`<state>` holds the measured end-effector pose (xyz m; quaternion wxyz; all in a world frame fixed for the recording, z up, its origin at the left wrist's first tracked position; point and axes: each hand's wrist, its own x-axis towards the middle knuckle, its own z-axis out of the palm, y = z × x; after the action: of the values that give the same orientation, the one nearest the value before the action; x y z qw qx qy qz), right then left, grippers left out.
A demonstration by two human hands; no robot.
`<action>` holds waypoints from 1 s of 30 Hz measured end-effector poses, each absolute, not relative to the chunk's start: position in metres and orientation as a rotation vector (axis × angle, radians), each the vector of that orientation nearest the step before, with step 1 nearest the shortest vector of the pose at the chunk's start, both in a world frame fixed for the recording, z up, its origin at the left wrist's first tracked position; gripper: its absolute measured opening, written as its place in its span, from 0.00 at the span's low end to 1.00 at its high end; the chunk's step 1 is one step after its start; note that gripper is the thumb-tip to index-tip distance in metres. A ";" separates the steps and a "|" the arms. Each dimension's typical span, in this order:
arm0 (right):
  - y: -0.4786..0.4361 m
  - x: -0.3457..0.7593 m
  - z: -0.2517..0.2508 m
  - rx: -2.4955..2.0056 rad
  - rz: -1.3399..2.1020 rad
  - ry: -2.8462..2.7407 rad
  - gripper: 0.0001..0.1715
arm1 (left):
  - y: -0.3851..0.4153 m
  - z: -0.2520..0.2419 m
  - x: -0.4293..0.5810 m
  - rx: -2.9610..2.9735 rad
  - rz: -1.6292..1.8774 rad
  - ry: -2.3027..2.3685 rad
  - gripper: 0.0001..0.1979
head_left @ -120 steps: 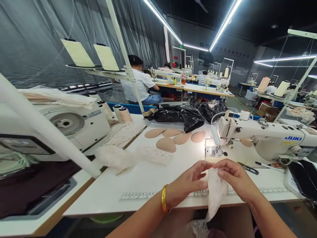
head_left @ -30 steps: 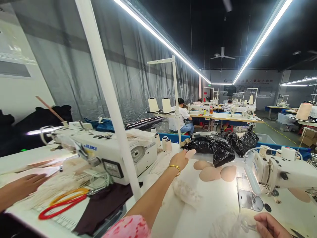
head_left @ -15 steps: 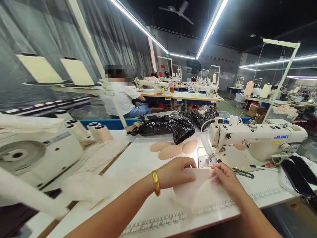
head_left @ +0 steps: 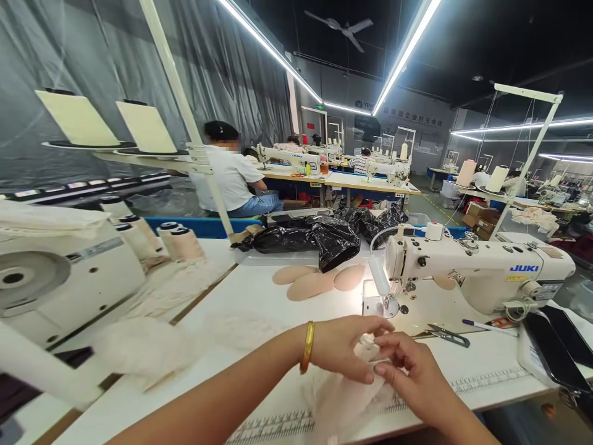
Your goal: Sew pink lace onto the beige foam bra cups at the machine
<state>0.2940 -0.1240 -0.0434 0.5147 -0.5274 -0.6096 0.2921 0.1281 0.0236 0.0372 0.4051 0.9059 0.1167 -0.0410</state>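
Note:
My left hand [head_left: 345, 349], with a gold bangle on the wrist, and my right hand [head_left: 410, 371] meet over the front of the white table [head_left: 259, 303]. Together they pinch a pale lace piece and a beige pad [head_left: 347, 395], which lies partly under my hands. Just beyond my fingers stands the white JUKI sewing machine [head_left: 477, 272], its needle plate lit. Three beige foam pads [head_left: 315, 281] lie further back on the table.
Black plastic bags [head_left: 319, 238] sit at the table's far edge. Another sewing machine [head_left: 60, 278] and thread cones [head_left: 178, 241] stand at the left, with loose lace [head_left: 148, 346] beside them. Snips [head_left: 445, 335] and a pen [head_left: 482, 324] lie right of my hands. People sew at tables behind.
One second ago my left hand reached out to the foam pads; it has come back with one to the lace. Both hands now pinch the pieces together nearer the table's front edge.

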 end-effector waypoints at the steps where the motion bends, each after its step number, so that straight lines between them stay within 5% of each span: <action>1: -0.127 0.294 -0.037 -1.269 0.580 -1.550 0.15 | 0.024 0.039 0.125 2.240 -0.143 0.301 0.24; 4: -0.127 0.295 -0.016 -1.215 0.079 -1.702 0.13 | 0.023 0.046 0.113 2.272 -0.001 0.446 0.09; 10: -0.092 0.291 -0.001 -1.027 -0.437 -1.811 0.24 | 0.026 0.044 0.085 2.791 0.673 0.642 0.06; 16: -0.063 0.316 -0.046 -1.049 -0.437 -2.264 0.15 | 0.021 -0.005 0.077 3.210 0.371 0.424 0.07; 24: -0.064 0.349 -0.061 -1.137 -0.158 -2.348 0.17 | 0.032 -0.028 0.141 3.256 0.269 0.269 0.12; 30: -0.076 0.358 -0.051 -1.289 -0.216 -2.350 0.17 | 0.037 -0.042 0.140 3.252 0.520 0.189 0.14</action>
<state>0.3583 -0.0757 -0.0510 0.2241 -0.4672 -0.8517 -0.0782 0.1399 0.0374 -0.0419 -0.0786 0.9828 0.0571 0.1572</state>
